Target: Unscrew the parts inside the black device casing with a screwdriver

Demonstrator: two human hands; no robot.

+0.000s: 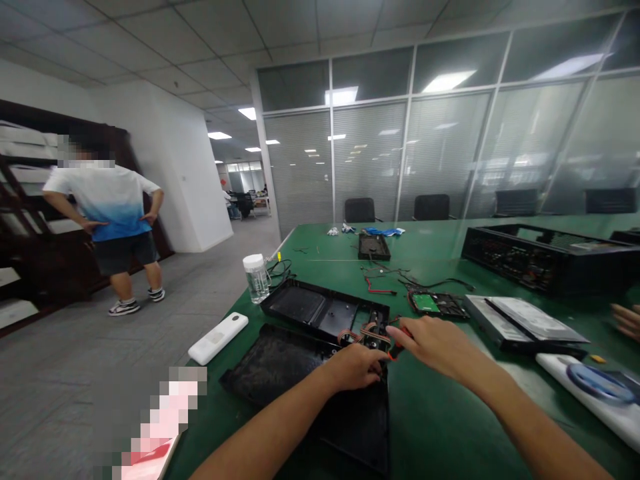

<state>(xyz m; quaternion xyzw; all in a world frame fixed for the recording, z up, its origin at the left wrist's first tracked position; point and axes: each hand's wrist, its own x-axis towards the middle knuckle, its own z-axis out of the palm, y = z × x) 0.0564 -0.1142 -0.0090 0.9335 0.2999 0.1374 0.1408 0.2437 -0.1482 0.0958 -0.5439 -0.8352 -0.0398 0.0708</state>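
An opened black plastic device case [320,310] lies on the green table [440,427], with its black lid [280,367] beside it towards me. A bundle of red and orange wires [367,331] comes out of the case at its right end. My left hand [355,367] is closed at these wires, fingers pinched. My right hand [433,343] is closed on a small red-handled tool [400,331] right next to the wires.
A white remote [218,338] and a clear jar [257,278] sit near the table's left edge. A green circuit board [436,303], loose cables, flat black units [525,323] and a large open chassis [545,257] lie further right. Another person's fingers [627,321] show at the right edge. A person [113,220] stands at left.
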